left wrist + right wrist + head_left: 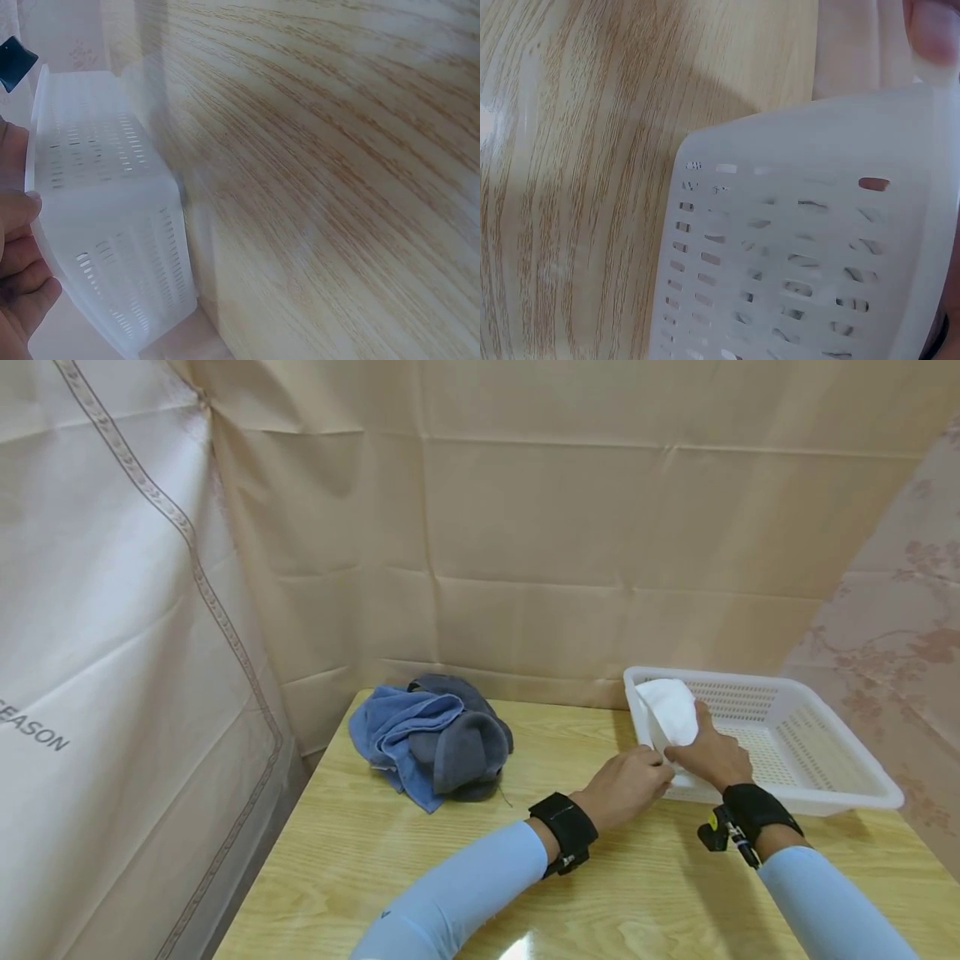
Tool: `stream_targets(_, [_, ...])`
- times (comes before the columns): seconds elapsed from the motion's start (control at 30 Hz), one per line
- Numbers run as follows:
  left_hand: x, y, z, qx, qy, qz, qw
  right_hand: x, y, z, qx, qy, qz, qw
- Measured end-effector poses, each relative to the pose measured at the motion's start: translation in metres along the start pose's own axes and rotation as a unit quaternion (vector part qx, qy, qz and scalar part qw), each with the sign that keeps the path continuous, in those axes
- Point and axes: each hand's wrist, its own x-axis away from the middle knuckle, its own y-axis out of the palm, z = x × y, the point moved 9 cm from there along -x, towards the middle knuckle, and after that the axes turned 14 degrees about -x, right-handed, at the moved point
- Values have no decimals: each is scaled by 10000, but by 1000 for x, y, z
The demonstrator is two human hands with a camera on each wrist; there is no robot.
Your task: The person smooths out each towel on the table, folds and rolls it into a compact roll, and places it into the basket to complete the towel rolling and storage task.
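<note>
A white cloth (670, 708) lies bunched at the left end of a white plastic basket (750, 677). My right hand (712, 756) reaches over the near rim and holds the cloth, index finger stretched along its right side and thumb at its near edge. At the near left corner, my left hand (622, 785) has its fingers curled, with the fingertips right at the rim and beside the cloth. Its thumb (19, 206) overlaps the rim in the left wrist view; I cannot tell whether it grips rim or cloth. One fingertip (934, 34) shows above the basket wall in the right wrist view.
Left of the basket, a heap of cloths lies on the wooden table (570, 735): a blue cloth (397, 722) and a dark grey cloth (468, 752). Behind the table hangs a beige curtain (525, 527); a pink-patterned one (900, 635) hangs at the right.
</note>
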Motion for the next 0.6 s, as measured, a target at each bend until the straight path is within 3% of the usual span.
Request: stream_targets(0.6, [6, 7, -3, 154, -83, -108, 9998, -5, 21, -3, -94, 95, -575, 9983])
